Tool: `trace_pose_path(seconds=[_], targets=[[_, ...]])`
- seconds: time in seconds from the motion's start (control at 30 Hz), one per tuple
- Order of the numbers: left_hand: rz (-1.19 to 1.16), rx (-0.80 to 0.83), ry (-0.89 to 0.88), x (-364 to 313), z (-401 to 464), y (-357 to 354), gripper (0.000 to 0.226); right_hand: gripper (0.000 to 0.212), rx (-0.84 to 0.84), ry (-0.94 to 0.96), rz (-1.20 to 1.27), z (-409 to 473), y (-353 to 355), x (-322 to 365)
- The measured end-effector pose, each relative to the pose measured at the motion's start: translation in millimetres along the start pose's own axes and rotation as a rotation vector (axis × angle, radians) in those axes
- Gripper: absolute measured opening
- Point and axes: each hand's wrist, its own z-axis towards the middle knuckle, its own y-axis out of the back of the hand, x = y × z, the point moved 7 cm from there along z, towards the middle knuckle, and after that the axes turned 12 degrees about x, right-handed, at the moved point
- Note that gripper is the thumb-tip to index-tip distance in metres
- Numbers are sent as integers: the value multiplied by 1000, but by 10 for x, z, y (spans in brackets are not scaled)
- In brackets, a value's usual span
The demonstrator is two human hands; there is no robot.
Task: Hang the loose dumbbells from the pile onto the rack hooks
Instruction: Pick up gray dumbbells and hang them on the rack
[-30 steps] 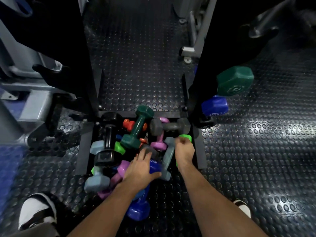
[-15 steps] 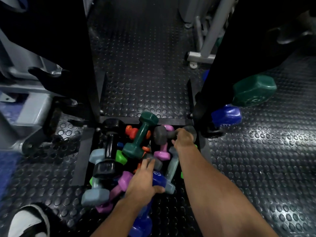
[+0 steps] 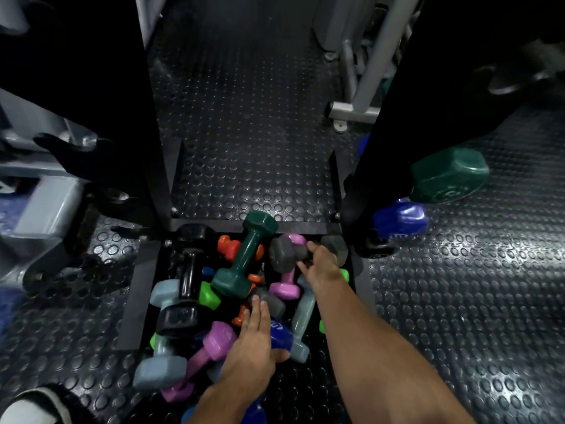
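Beyond the right hand [image 3: 321,264], two dumbbells [image 3: 448,175] already hang on the rack, while that hand curls round a grey dumbbell [image 3: 282,254] atop the pile [image 3: 214,301], the left hand [image 3: 252,347] gripping a blue one [image 3: 279,332]; most remain.

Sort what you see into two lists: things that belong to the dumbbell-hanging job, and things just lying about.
Job:
right hand gripping dark grey dumbbell
left hand on blue dumbbell
rack post

Lying about:
grey machine frame
white shoe
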Motion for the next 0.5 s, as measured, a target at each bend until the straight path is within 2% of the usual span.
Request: trace_pose_path(seconds=[0.07,0.17,0.3,0.43,0.5], targets=[[-11,1,-1,12,-19,5,107,25,-12,3,1,-111,43,25],[-45,7,12,7,-46,16,108,8,37,-50,67,-349,86,10],[-30,-6,7,-5,-43,61,111,31,65,-60,101,-684,232,-19],[-48,-17,32,61,-47,167,121,40,75,-36,11,-1059,449,-90],[-72,-7,42,55,-64,259,111,49,105,3,-17,-1272,546,-76]])
